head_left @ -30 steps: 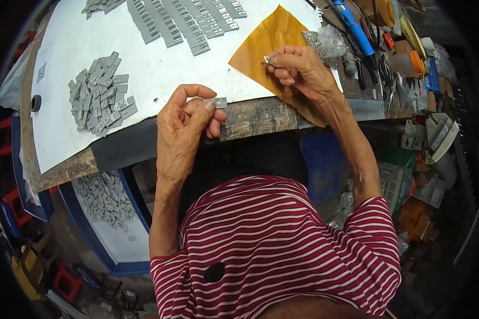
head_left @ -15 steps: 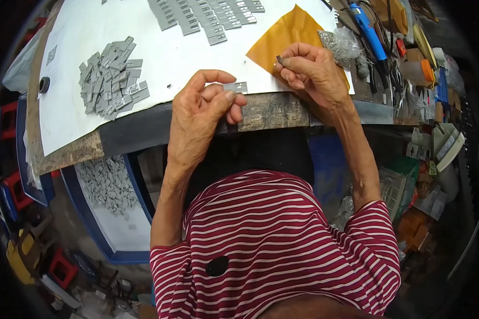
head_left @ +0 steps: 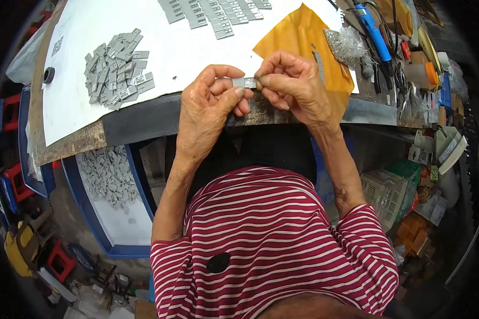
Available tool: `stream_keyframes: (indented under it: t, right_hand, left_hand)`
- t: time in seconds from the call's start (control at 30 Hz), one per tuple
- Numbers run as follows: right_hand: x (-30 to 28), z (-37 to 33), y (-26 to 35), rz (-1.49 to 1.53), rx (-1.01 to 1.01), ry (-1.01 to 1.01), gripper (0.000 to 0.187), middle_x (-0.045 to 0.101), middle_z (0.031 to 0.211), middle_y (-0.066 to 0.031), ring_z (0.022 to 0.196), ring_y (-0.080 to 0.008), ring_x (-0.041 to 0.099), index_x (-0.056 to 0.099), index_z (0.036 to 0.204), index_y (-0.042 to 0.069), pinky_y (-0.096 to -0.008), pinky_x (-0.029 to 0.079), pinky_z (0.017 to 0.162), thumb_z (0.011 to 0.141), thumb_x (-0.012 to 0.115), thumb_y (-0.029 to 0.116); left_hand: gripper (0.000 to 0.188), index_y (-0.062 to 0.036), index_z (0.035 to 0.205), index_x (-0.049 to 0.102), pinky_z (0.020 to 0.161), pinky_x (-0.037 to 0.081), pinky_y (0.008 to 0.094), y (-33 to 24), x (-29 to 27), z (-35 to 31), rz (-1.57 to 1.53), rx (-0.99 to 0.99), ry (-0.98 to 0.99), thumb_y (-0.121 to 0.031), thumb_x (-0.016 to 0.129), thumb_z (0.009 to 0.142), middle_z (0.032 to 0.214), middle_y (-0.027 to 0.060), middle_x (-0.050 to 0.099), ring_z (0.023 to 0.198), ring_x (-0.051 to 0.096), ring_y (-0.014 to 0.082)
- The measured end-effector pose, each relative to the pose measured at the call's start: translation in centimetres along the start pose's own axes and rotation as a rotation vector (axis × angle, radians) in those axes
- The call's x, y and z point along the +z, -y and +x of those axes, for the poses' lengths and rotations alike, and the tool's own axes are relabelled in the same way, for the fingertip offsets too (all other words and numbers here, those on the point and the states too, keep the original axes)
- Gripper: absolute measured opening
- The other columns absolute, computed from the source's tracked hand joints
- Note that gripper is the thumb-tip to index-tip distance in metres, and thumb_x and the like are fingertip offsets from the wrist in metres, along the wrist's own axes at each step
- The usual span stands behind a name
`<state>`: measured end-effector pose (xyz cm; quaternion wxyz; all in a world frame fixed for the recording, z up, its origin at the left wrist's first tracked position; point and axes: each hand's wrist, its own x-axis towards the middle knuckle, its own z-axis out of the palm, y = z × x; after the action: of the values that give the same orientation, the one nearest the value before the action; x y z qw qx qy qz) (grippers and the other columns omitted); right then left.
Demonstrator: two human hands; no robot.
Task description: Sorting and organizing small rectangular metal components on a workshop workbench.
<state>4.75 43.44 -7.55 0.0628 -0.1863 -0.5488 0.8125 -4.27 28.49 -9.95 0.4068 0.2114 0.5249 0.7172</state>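
Note:
Between thumb and fingers, my left hand (head_left: 206, 109) grips one end of a small grey rectangular plastic piece (head_left: 244, 83), held above the table's front edge. My right hand (head_left: 294, 87) is pinched at the other end of that piece. A small dark part was in this pinch earlier; now the fingertips mostly hide it. To the left on the white sheet (head_left: 167, 58) lies a loose heap of similar grey pieces (head_left: 113, 72). Overlapping rows of grey pieces (head_left: 210, 13) lie at the far side. Beside my right hand is an amber sheet (head_left: 282, 34).
A clear bag of small metal parts (head_left: 339, 48) rests on the amber sheet. A blue pen-shaped tool (head_left: 374, 32) and cables are at the right. A black ring (head_left: 49, 75) sits at the left edge. Below the table, a blue-rimmed tray (head_left: 123, 251) holds many grey pieces.
My right hand has moved left from over the amber sheet to the grey piece in my left hand, and its fingertips now meet the piece's right end.

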Motion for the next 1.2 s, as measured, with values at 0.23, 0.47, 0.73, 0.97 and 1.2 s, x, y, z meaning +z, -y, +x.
stream_keyframes:
  t: [0.23, 0.47, 0.73, 0.97, 1.2]
  right_hand:
    - [-0.2, -0.1, -0.6, -0.060, 0.020, -0.003, 0.006, 0.055, 0.062, -0.0036, 0.048, -0.0055, 0.048, 0.056, 0.080, -0.003, -0.0162, 0.035, 0.040, 0.075, 0.059, -0.001]
    - [-0.7, -0.1, -1.0, -0.094, 0.019, -0.031, 0.007, 0.054, 0.062, -0.0029, 0.048, -0.0052, 0.048, 0.056, 0.079, -0.002, -0.0161, 0.035, 0.040, 0.073, 0.059, -0.001]
    - [-0.8, -0.1, -0.9, -0.131, 0.030, -0.014, 0.010, 0.054, 0.064, -0.0025, 0.048, -0.0046, 0.048, 0.056, 0.082, -0.003, -0.0152, 0.034, 0.039, 0.073, 0.059, 0.000]
    - [-0.8, -0.1, -1.0, -0.126, 0.050, -0.004, 0.014, 0.054, 0.062, -0.0027, 0.048, -0.0046, 0.048, 0.055, 0.086, -0.003, -0.0152, 0.034, 0.039, 0.075, 0.061, 0.002]
    - [-1.3, -0.1, -1.0, -0.030, 0.088, 0.079, 0.014, 0.054, 0.064, -0.0024, 0.050, -0.0043, 0.048, 0.055, 0.088, -0.003, -0.0139, 0.033, 0.039, 0.076, 0.062, 0.002]
  left_hand:
    - [0.017, 0.0027, 0.102, 0.052, 0.058, 0.046, 0.0163, -0.1, 0.5, -0.3, 0.121, 0.047, -0.031, -0.002, 0.052, 0.086, 0.078, 0.0061, 0.061, 0.064, 0.057, 0.0059]
    - [0.017, 0.0025, 0.101, 0.053, 0.058, 0.047, 0.0168, 0.0, 0.8, -0.3, 0.160, 0.045, -0.016, -0.004, 0.053, 0.086, 0.077, 0.0048, 0.060, 0.065, 0.057, 0.0055]
    - [0.014, 0.0016, 0.098, 0.055, 0.058, 0.048, 0.0175, 0.2, 0.8, -0.4, 0.220, 0.079, -0.009, -0.004, 0.053, 0.085, 0.075, 0.0045, 0.060, 0.064, 0.057, 0.0061]
    - [0.014, 0.0013, 0.098, 0.055, 0.058, 0.047, 0.0170, 0.1, 0.6, -0.4, 0.175, 0.068, 0.008, -0.003, 0.052, 0.085, 0.077, 0.0048, 0.061, 0.064, 0.056, 0.0058]
    - [0.014, 0.0020, 0.098, 0.054, 0.057, 0.046, 0.0164, 0.1, 0.4, -0.5, 0.164, 0.059, 0.010, -0.002, 0.053, 0.085, 0.076, 0.0052, 0.061, 0.063, 0.056, 0.0056]
